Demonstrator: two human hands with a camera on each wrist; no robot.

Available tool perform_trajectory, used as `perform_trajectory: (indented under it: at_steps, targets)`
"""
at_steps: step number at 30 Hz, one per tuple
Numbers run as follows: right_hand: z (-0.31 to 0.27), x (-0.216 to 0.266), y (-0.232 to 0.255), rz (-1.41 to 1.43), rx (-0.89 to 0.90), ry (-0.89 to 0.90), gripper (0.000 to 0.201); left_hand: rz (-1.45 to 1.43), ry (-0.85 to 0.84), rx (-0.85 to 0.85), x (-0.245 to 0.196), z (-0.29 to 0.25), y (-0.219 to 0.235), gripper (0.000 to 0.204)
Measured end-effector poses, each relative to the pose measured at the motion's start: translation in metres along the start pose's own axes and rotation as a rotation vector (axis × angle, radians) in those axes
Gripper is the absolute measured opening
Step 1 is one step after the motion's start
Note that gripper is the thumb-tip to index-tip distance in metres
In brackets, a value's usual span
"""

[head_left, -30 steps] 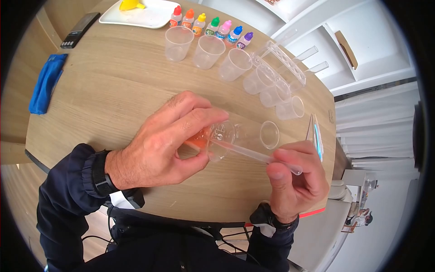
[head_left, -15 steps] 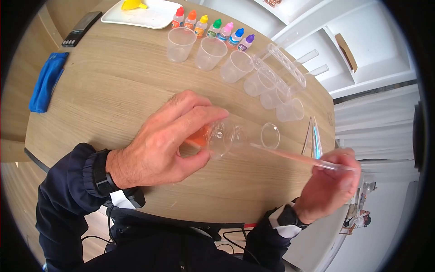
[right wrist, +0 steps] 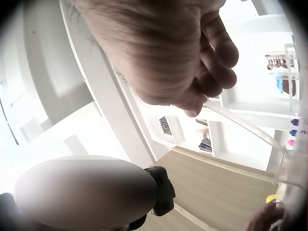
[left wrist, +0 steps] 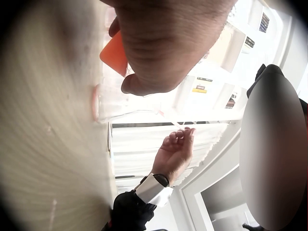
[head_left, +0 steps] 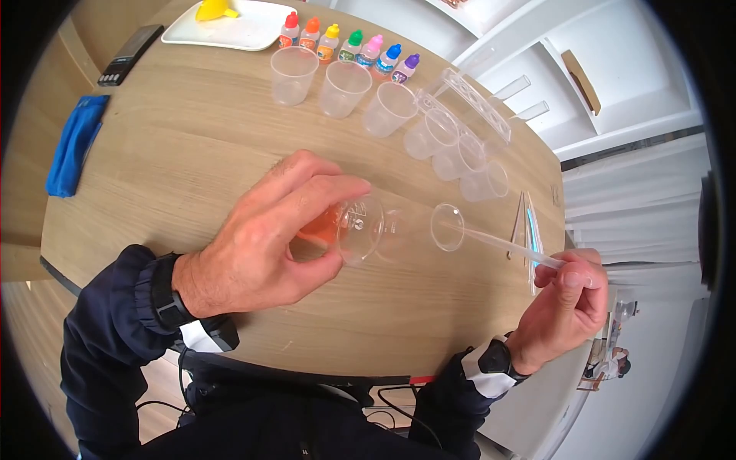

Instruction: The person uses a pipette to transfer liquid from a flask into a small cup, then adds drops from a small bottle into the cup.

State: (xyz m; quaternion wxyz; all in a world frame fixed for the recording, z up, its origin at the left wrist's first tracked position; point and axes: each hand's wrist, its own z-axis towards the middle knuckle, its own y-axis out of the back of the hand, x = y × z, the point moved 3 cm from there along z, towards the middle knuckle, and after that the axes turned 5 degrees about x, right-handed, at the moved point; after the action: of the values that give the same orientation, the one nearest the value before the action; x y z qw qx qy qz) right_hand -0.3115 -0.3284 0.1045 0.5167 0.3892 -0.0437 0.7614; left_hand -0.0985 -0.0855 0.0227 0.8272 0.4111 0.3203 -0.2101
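Note:
My left hand [head_left: 264, 245] grips a glass beaker [head_left: 360, 234] holding orange liquid [head_left: 319, 230], thumb and fingers spread around its sides. Beside it, to the right, stands a clear conical flask [left wrist: 108, 103], its round mouth facing up in the head view. Between thumb and fingertips, my right hand [head_left: 566, 307] pinches a translucent plastic dropper [head_left: 510, 247]. The dropper slants down to the left, and its tip overlaps the flask's mouth. In the left wrist view, the orange liquid shows behind the left hand.
Several clear plastic cups [head_left: 345, 90] curve across the back, before a row of colored dropper bottles [head_left: 370, 52]. A test tube rack [head_left: 475, 103] stands back right. Tweezers [head_left: 515, 226] lie at right. A blue cloth [head_left: 75, 146], a black scale [head_left: 130, 55] and a white tray [head_left: 253, 27] occupy the left.
The dropper has left the beaker, moving right with my right hand, and its tip has come to the flask's mouth. My left hand stays around the beaker.

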Motion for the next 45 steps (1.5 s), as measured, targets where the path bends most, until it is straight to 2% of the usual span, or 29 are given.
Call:
perform_trajectory:
  at_steps: [3, 9, 13, 16, 19, 31, 40, 45]
  targets:
    - [0.000, -0.001, -0.001, -0.005, -0.012, 0.016, 0.035, 0.000, 0.005, 0.001, 0.000, -0.001, 0.000, 0.069]
    - [0.000, 0.000, 0.002, 0.087, -0.153, 0.072, 0.043, 0.000, -0.004, -0.004, 0.000, 0.000, 0.001, 0.070]
    - [-0.013, 0.015, -0.028, 0.150, -0.019, 0.086, 0.041, 0.012, -0.019, -0.001, -0.001, 0.000, 0.001, 0.070]
    - [-0.025, 0.026, -0.055, 0.115, 0.132, 0.087, 0.036, 0.010, -0.029, 0.005, -0.003, 0.000, 0.001, 0.071]
    - [-0.025, 0.028, -0.065, 0.071, 0.304, 0.107, 0.040, -0.003, -0.040, 0.015, -0.004, -0.001, 0.000, 0.072]
    - [-0.027, 0.025, -0.079, 0.025, 0.378, 0.151, 0.037, -0.009, -0.066, 0.019, -0.005, -0.001, 0.000, 0.071]
    - [-0.028, 0.015, -0.064, 0.181, 0.269, -0.010, 0.035, -0.008, -0.060, 0.009, -0.004, -0.002, 0.000, 0.071]
    - [-0.011, 0.011, -0.032, 0.208, 0.076, -0.012, 0.039, 0.014, -0.067, -0.008, -0.001, -0.002, 0.000, 0.071]
